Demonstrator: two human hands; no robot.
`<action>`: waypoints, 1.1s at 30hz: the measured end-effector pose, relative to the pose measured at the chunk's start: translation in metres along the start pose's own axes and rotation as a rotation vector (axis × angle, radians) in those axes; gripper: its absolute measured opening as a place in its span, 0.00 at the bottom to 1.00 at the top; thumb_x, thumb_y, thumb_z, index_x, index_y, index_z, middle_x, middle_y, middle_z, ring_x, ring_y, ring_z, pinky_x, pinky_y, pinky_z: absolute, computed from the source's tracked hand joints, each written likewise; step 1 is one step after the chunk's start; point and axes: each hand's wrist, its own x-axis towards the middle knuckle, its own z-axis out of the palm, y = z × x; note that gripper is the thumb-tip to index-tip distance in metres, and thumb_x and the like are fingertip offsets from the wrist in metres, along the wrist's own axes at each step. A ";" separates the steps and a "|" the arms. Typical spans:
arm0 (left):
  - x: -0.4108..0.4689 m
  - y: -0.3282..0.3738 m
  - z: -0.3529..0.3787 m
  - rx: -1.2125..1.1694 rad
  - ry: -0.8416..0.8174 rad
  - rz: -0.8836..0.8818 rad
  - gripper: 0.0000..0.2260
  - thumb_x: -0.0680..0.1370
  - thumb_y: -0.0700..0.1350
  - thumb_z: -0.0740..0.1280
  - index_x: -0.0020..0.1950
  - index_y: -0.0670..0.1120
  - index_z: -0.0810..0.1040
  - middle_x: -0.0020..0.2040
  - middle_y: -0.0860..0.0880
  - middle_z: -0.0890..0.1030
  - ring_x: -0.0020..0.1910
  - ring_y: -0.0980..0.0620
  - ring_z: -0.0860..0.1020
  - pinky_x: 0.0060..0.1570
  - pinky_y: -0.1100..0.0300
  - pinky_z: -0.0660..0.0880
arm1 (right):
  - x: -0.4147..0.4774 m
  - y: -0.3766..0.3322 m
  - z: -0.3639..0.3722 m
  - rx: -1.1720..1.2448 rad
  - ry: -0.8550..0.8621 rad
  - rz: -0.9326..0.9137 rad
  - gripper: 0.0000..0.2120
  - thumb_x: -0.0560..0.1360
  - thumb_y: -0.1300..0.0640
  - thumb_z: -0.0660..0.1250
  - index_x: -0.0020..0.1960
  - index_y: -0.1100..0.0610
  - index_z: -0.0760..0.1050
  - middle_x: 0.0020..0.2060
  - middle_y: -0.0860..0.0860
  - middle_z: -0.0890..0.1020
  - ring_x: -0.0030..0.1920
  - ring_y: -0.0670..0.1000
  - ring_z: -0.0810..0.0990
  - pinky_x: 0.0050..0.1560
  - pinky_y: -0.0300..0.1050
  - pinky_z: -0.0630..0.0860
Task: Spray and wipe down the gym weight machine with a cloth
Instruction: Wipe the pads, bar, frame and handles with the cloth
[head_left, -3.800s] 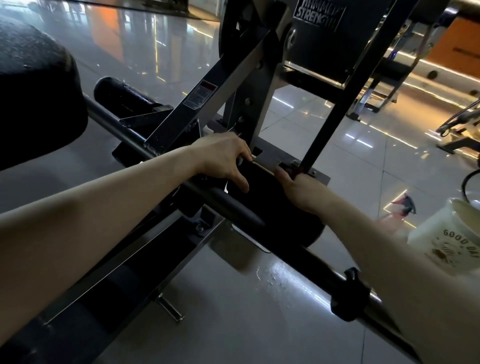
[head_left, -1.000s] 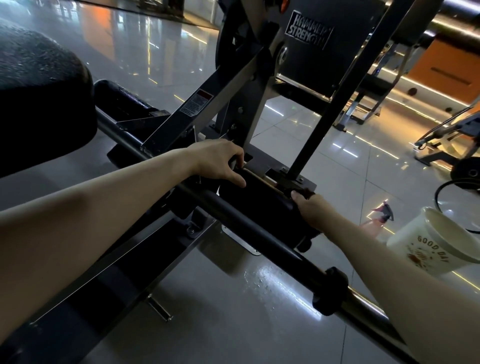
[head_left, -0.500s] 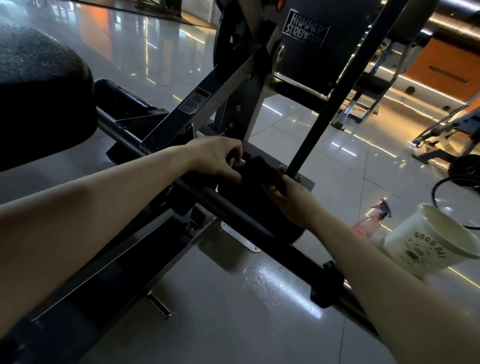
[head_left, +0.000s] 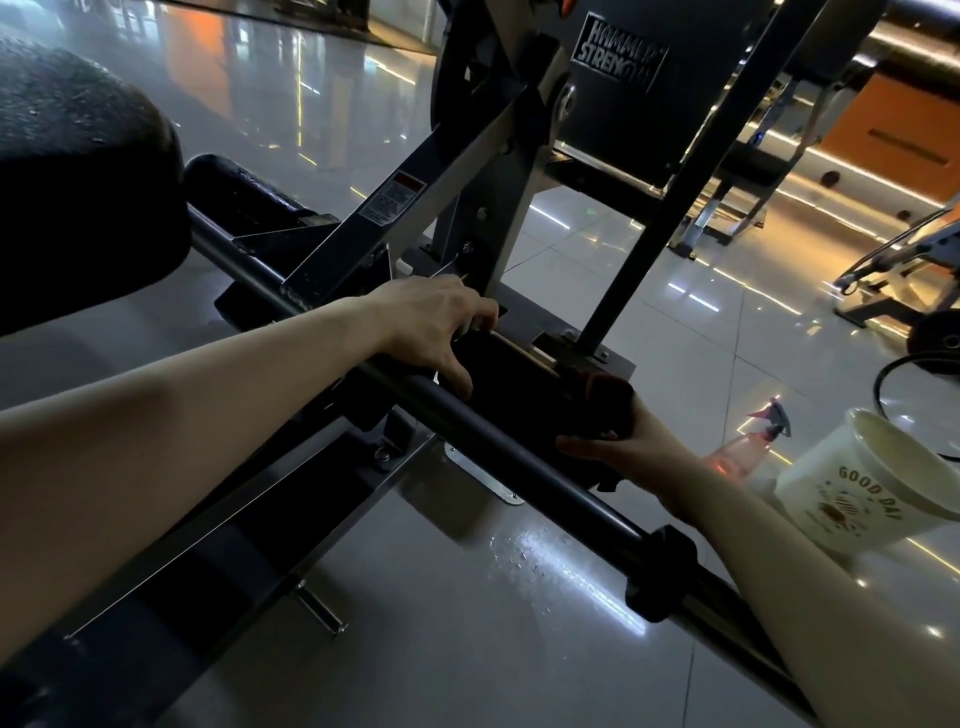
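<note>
A dark weight machine (head_left: 457, 171) with a long black bar (head_left: 519, 457) fills the middle of the view. A black roller pad (head_left: 514, 384) sits on that bar. My left hand (head_left: 431, 322) grips the pad's left end, fingers curled over it. At the pad's right end my right hand (head_left: 628, 447) holds a dark cloth (head_left: 608, 400) against the pad. A pink spray bottle (head_left: 743, 452) stands on the floor to the right, apart from both hands.
A white bucket (head_left: 872, 483) marked GOOD DAY stands beside the spray bottle. A large black pad (head_left: 78, 182) is at the upper left. A black collar (head_left: 660, 577) sits on the bar lower right. The glossy tiled floor (head_left: 467, 623) shows wet drops. Other machines (head_left: 893, 270) stand far right.
My right hand has slid the cloth from the pad's top middle to its right end. My left hand stays on the pad's left end.
</note>
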 end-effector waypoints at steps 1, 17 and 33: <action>0.001 -0.002 0.001 -0.008 0.000 0.000 0.34 0.63 0.69 0.77 0.63 0.62 0.70 0.57 0.55 0.73 0.57 0.54 0.73 0.53 0.52 0.75 | 0.002 0.000 -0.001 0.000 0.002 0.011 0.41 0.63 0.51 0.82 0.71 0.48 0.66 0.62 0.45 0.77 0.59 0.46 0.78 0.55 0.40 0.77; 0.006 -0.002 0.004 -0.037 0.084 -0.055 0.28 0.74 0.74 0.62 0.65 0.57 0.78 0.61 0.56 0.77 0.59 0.55 0.75 0.49 0.53 0.72 | 0.027 -0.037 0.008 -0.125 0.226 0.265 0.20 0.83 0.44 0.61 0.61 0.61 0.75 0.45 0.56 0.81 0.46 0.56 0.81 0.53 0.48 0.78; 0.002 0.000 -0.002 0.074 -0.028 -0.064 0.45 0.57 0.75 0.72 0.70 0.56 0.74 0.66 0.57 0.75 0.64 0.54 0.73 0.62 0.45 0.75 | 0.024 -0.046 0.018 -0.524 0.078 -0.100 0.21 0.82 0.45 0.61 0.72 0.52 0.69 0.49 0.53 0.81 0.47 0.54 0.81 0.52 0.49 0.77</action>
